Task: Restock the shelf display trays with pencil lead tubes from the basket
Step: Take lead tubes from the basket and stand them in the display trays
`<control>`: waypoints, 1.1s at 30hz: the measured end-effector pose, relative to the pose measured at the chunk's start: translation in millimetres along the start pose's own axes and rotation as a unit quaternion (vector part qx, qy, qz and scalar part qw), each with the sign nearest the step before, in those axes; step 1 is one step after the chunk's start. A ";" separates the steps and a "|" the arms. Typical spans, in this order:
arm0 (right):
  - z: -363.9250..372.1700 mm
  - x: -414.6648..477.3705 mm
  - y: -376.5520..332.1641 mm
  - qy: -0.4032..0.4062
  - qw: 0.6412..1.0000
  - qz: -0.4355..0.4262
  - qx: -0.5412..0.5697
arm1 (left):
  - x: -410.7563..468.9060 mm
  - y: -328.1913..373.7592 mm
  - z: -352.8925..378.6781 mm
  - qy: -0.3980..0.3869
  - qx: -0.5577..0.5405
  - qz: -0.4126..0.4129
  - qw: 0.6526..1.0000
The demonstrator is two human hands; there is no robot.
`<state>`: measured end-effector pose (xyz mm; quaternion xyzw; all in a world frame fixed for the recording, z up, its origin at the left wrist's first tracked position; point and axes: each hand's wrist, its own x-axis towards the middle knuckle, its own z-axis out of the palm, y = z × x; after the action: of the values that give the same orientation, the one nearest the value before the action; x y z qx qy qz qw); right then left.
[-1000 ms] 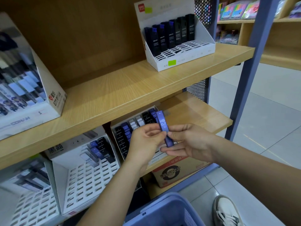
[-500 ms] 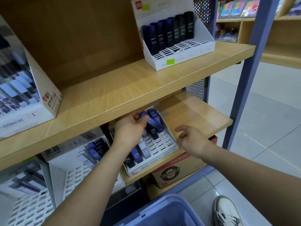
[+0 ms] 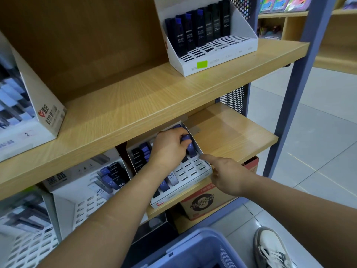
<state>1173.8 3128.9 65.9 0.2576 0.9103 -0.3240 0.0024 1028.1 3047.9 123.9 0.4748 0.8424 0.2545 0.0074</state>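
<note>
Several slots at the front right of the white display tray (image 3: 195,181) on the lower shelf (image 3: 231,136) are showing bare, so I am judging the restock as partly done. Dark and blue tubes are filling the back rows and a few are standing at the front left, partly behind my forearm, but much of the near grid is waiting. One blue lead tube (image 3: 191,150) is sitting at the back right corner of this tray, just beside its right wall; whether it is fully seated I cannot tell, since my fingers are covering part of it. My left hand (image 3: 170,149) is reaching in under the upper shelf, fingers curled over the tube's cap and clamping it from above. My right hand (image 3: 227,176) is holding nothing: its index finger (image 3: 207,157) is pointing straight out with the tip at the tray's right wall, touching or very nearly so, the other fingers loosely bent, apparently steadying the tray. The blue basket (image 3: 193,246) is sitting at the bottom edge of view, near my shoe (image 3: 270,248); its contents are not showing, so remaining supply is unknown. The neighbouring tray (image 3: 77,206) to the left and the 0.5 tray (image 3: 218,55) above are also showing vacant slots, so I am estimating plenty is left.
</note>
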 end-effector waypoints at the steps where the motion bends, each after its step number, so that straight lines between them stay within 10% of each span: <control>1: 0.7 0.3 -0.1 -0.003 1.000 -0.006 -0.008 | 0.6 -0.6 -0.7 -0.004 0.004 0.007 1.000; 24: -0.1 -2.0 -4.2 -0.048 0.997 -0.004 -0.057 | 12.0 0.3 2.1 -0.002 0.052 0.020 0.998; 33: -28.2 -26.3 -27.9 0.021 0.989 -0.056 -0.135 | -106.8 1.5 -25.1 0.029 -0.091 -0.032 0.995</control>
<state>1188.1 3115.0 109.0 0.2108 0.9584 -0.1926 -0.0003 1081.5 2952.2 121.9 0.4371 0.8305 0.3436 0.0343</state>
